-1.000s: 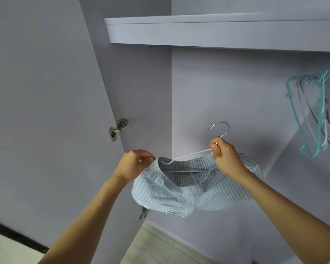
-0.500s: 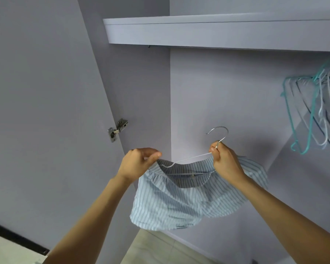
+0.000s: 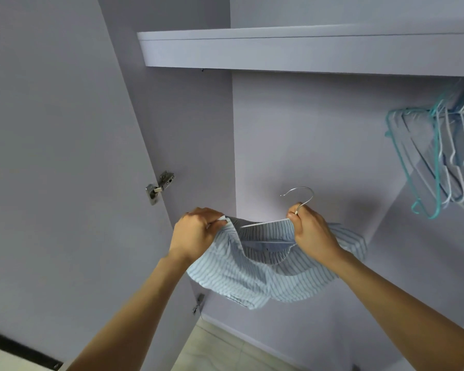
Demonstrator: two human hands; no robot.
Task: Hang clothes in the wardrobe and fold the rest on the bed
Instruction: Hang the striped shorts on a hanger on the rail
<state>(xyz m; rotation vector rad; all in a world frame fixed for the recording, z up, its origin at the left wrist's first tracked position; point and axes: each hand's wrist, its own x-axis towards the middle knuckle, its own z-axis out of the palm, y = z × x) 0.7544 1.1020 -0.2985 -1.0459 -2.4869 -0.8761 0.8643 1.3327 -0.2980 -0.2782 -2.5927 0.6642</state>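
Head view: left hand (image 3: pixel 196 234) pinches blue-white striped cotton garment (image 3: pixel 252 274) edge; right hand (image 3: pixel 310 231) grips white wire hanger (image 3: pixel 268 223) neck. Risk: loose fabric slips off hanger arm once released.

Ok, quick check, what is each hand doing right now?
Left hand: fingers pinch the edge of the striped garment at the hanger end.
Right hand: closed round the neck of the white hanger, below its hook.

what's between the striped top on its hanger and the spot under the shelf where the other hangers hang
Nothing visible. The striped top, held by the left hand and right hand on the white hanger, has open space up and right to the empty hangers under the shelf. The rail itself is hidden.
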